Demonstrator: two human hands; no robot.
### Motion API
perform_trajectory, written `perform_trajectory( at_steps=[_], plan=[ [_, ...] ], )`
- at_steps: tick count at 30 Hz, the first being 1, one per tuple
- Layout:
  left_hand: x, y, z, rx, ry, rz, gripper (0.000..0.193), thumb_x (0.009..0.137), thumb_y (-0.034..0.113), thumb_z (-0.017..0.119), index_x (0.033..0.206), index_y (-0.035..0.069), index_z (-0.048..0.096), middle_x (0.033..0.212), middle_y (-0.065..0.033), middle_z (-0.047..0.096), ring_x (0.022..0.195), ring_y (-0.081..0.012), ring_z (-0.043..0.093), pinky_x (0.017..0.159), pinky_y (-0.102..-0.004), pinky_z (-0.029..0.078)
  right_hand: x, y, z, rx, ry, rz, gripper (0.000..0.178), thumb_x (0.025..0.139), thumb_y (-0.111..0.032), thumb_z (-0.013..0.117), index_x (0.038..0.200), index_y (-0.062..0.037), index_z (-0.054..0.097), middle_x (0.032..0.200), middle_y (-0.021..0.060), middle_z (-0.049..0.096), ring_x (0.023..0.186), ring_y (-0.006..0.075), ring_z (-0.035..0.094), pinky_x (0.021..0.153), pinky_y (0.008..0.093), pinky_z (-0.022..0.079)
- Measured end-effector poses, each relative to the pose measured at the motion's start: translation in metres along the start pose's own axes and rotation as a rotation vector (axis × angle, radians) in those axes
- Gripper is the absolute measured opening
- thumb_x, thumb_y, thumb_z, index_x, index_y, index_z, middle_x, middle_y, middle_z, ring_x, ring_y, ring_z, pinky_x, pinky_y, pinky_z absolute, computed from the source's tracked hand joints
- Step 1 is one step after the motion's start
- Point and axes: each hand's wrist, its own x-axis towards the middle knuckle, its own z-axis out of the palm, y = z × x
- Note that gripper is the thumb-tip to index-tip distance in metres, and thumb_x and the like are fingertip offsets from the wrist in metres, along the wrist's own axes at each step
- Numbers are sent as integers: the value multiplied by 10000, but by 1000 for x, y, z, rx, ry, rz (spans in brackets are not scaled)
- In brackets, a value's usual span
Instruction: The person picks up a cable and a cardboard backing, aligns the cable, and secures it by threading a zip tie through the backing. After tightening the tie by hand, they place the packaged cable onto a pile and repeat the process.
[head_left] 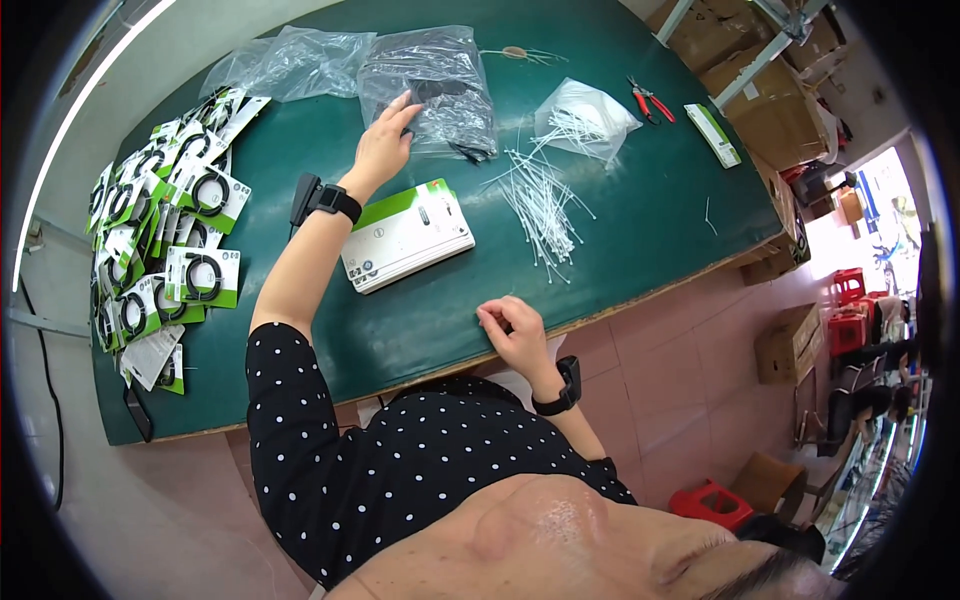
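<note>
The clear plastic bag of black cables (445, 100) is lying toward the far side of the green tabletop (640, 215), between a crumpled empty-looking plastic bag (300, 62) and a small bag of white cable ties (590, 112). The left hand (384, 143) is resting over its near left part, apparently touching the film; the index finger is pointing outward and the others are bending slightly, but I cannot tell whether any are pinching a cable. The right hand (518, 338) is hanging by the table's near edge, its fingers curling loosely inward with nothing visible in them; whether thumb and index are meeting, I cannot tell. A stack of white-and-green backing cards (408, 236) is lying between the person and the bag, with loose white cable ties (545, 215) spreading to its right. By its look, the film is probably behaving as thin, slick and crinkly, sliding under a light touch, while the cables are likely springy, light singly and hard to damage, yet prone to snagging on each other. A dark cable end (470, 153) is showing near the bag's lower right corner; gripping one cable along its jacket, rather than the film, is seeming the surer hold.
</note>
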Motion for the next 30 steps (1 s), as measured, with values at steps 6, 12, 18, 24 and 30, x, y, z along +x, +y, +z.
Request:
perform_trajectory(
  at_steps=[6, 12, 18, 24, 30],
  plan=[
    [43, -25, 20, 96, -82, 257, 414, 801, -28, 504, 1190, 98, 568, 1218, -92, 595, 1129, -289, 540, 983, -382, 399, 2, -1, -2, 11, 16, -41, 18, 825, -18, 645, 836, -9, 635, 705, 48, 584, 540, 112, 521, 491, 233, 400],
    [37, -36, 35, 573, -114, 408, 422, 772, -44, 511, 1175, 73, 547, 1055, -100, 638, 1108, -275, 546, 957, -415, 399, 4, -1, -2, 63, 40, -25, 19, 817, -7, 648, 830, -10, 635, 688, 43, 580, 527, 106, 502, 478, 238, 378],
    [19, -34, 8, 655, -300, 273, 410, 768, -22, 533, 1164, 84, 536, 944, -99, 647, 973, -278, 599, 917, -438, 410, 2, 0, -3, 70, 41, -19, 16, 820, -8, 647, 832, -9, 636, 694, 45, 583, 534, 108, 513, 488, 234, 391],
    [-10, -32, -10, 607, -373, 92, 433, 764, 3, 569, 1184, 93, 515, 857, -101, 657, 850, -295, 631, 884, -435, 419, 3, 1, 1, 31, 62, -23, 34, 813, -28, 658, 820, -14, 627, 676, 54, 560, 525, 139, 510, 489, 254, 401],
    [-28, 5, -37, 184, -220, -31, 416, 741, -6, 638, 1141, 76, 560, 846, -102, 669, 870, -284, 633, 877, -415, 431, 0, -1, 3, 26, 88, -33, 45, 806, -40, 666, 813, -20, 627, 660, 59, 544, 512, 152, 500, 483, 265, 395]
  ],
)
